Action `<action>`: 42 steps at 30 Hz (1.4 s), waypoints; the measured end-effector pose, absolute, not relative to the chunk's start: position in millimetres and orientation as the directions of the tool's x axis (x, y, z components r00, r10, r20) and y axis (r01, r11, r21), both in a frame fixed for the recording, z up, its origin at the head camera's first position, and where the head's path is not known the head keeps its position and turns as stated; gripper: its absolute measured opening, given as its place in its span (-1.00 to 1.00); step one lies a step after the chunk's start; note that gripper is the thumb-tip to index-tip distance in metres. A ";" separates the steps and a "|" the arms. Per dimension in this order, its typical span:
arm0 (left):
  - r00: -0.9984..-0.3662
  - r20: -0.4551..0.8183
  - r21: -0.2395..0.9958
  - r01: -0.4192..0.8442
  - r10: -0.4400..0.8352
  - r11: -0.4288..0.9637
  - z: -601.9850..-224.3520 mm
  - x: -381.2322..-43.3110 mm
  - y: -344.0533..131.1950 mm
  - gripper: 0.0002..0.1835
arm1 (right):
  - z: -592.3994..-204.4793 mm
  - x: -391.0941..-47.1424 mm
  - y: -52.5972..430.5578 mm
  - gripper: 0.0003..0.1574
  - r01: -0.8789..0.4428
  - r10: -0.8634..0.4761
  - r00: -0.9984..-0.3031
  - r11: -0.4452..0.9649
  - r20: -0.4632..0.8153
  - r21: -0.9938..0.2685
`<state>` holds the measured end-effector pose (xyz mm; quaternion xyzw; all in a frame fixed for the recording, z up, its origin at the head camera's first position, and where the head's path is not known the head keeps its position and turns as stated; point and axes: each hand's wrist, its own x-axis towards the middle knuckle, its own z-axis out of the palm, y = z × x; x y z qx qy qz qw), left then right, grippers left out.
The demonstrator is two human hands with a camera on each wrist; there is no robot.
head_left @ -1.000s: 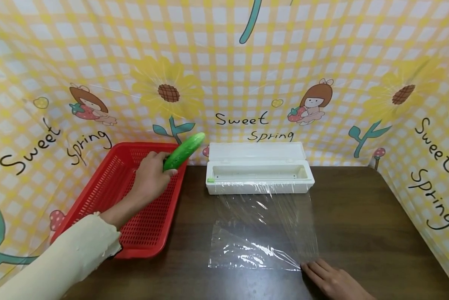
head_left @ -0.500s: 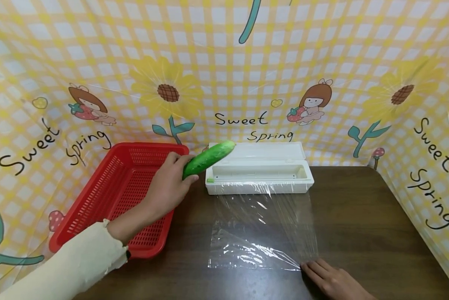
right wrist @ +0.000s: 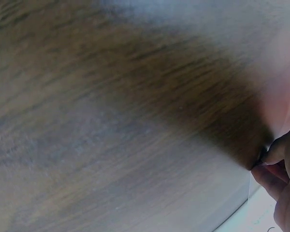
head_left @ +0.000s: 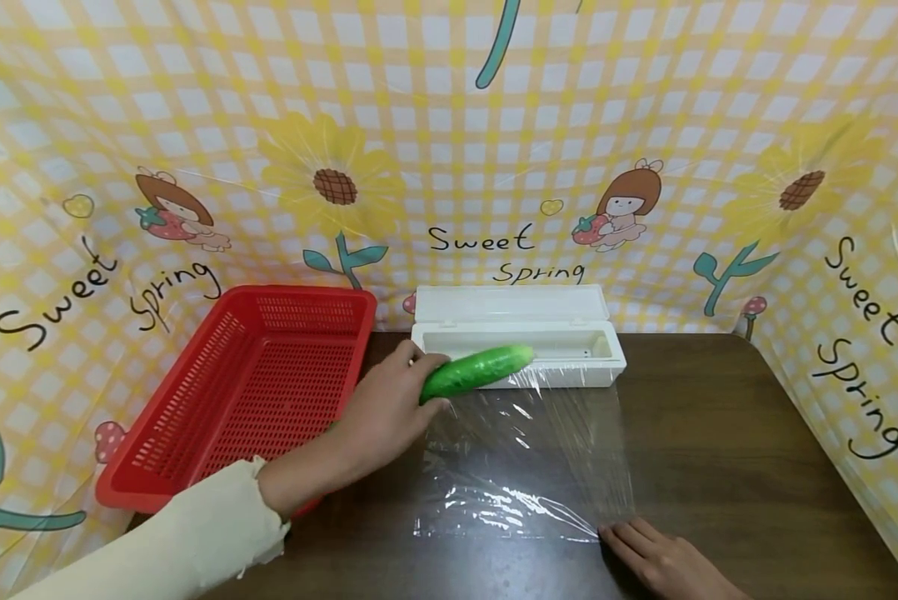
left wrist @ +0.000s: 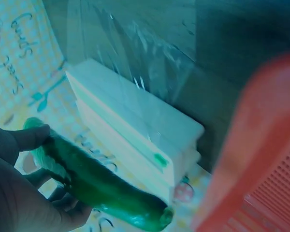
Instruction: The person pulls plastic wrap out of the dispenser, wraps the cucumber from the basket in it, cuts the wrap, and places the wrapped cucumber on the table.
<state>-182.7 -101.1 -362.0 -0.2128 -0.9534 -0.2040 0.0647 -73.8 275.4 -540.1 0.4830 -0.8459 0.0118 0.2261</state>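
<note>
In the head view my left hand point(head_left: 392, 408) grips a green cucumber point(head_left: 475, 372) by its near end. The pale tip points right, in front of the white cling film box point(head_left: 509, 304), whose lid stands up. Thumb and fingers wrap the cucumber point(left wrist: 101, 183) in the left wrist view. A clear sheet of cling film point(head_left: 524, 467) runs from the box over the table towards me, wrinkled and shiny. My right hand point(head_left: 666, 560) pinches its near right corner low at the table. In the right wrist view the fingertips point(right wrist: 262, 174) meet at that corner.
A red perforated basket point(head_left: 299, 291) stands at the left, partly behind the left forearm. A green slider point(left wrist: 160, 159) sits on the box edge. Patterned yellow check cloth point(head_left: 449, 167) encloses the back and sides of the dark wooden table point(head_left: 719, 433).
My left hand has carried the cucumber right and towards me, from above the basket to the front of the box. My right hand has kept its hold on the film corner.
</note>
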 end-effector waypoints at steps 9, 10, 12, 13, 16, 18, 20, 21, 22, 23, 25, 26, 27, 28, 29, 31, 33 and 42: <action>-0.827 0.221 0.271 0.561 0.516 0.782 -375.2 -164.7 -76.6 -0.44 | -541.2 -73.1 273.5 -0.20 -0.821 -0.806 -0.437 0.539 0.399 0.189; -0.818 0.224 0.264 0.574 0.530 0.775 -377.0 -163.2 -73.8 -0.44 | -540.0 -72.7 273.6 -0.19 -0.820 -0.806 -0.447 0.542 0.387 0.183; -0.801 0.223 0.257 0.598 0.555 0.760 -380.6 -160.6 -67.7 -0.42 | -537.6 -72.0 274.0 -0.18 -0.817 -0.807 -0.471 0.551 0.356 0.169; -0.794 0.223 0.253 0.608 0.566 0.753 -382.5 -159.4 -64.6 -0.42 | -536.3 -71.6 274.1 -0.18 -0.816 -0.807 -0.485 0.557 0.338 0.158; -0.770 0.221 0.235 0.637 0.598 0.734 -388.2 -155.6 -55.0 -0.42 | -532.9 -70.3 274.4 -0.16 -0.811 -0.802 -0.524 0.573 0.287 0.121; -0.756 0.220 0.219 0.654 0.617 0.724 -392.4 -153.3 -49.0 -0.43 | -531.9 -69.7 274.6 -0.16 -0.810 -0.801 -0.532 0.576 0.274 0.111; -0.746 0.215 0.207 0.665 0.630 0.717 -396.4 -151.1 -43.1 -0.44 | -531.9 -69.7 274.7 -0.15 -0.811 -0.801 -0.530 0.575 0.279 0.110; -0.744 0.208 0.207 0.668 0.635 0.715 -398.3 -150.0 -40.4 -0.44 | -532.2 -69.8 274.6 -0.15 -0.813 -0.802 -0.525 0.572 0.286 0.111; -0.741 0.203 0.208 0.671 0.639 0.712 -400.3 -149.0 -37.6 -0.43 | -532.9 -70.0 274.5 -0.14 -0.814 -0.803 -0.519 0.569 0.293 0.116; -0.739 0.198 0.206 0.673 0.644 0.710 -402.1 -148.1 -34.9 -0.42 | -533.4 -70.2 274.5 -0.13 -0.814 -0.804 -0.512 0.566 0.301 0.126; -0.732 0.192 0.213 0.681 0.653 0.701 -405.8 -146.5 -29.4 -0.41 | -533.8 -70.4 274.1 -0.11 -0.813 -0.804 -0.512 0.567 0.304 0.132; -0.727 0.190 0.214 0.687 0.660 0.695 -407.8 -145.9 -26.5 -0.40 | -533.8 -70.5 274.1 -0.11 -0.812 -0.804 -0.513 0.569 0.302 0.135; -0.721 0.189 0.211 0.692 0.666 0.690 -409.7 -145.3 -23.9 -0.41 | -533.8 -70.4 273.9 -0.10 -0.811 -0.803 -0.518 0.571 0.294 0.130; -0.714 0.188 0.203 0.700 0.675 0.684 -411.8 -144.8 -20.9 -0.42 | -533.7 -70.1 274.0 -0.09 -0.807 -0.801 -0.526 0.576 0.287 0.128; -0.706 0.188 0.196 0.708 0.683 0.678 -413.8 -144.4 -17.7 -0.44 | -533.6 -69.8 274.2 -0.09 -0.805 -0.798 -0.531 0.580 0.284 0.126; -0.693 0.184 0.188 0.721 0.697 0.667 -418.3 -143.3 -11.3 -0.46 | -533.7 -69.2 274.3 -0.08 -0.801 -0.794 -0.541 0.587 0.277 0.119; -0.681 0.183 0.176 0.733 0.709 0.657 -422.6 -141.7 -5.1 -0.47 | -534.8 -69.0 274.6 -0.09 -0.801 -0.792 -0.542 0.588 0.280 0.114; -0.649 0.197 0.143 0.761 0.735 0.633 -443.1 -135.0 13.4 -0.46 | -538.7 -70.9 276.8 -0.16 -0.808 -0.798 -0.515 0.573 0.312 0.133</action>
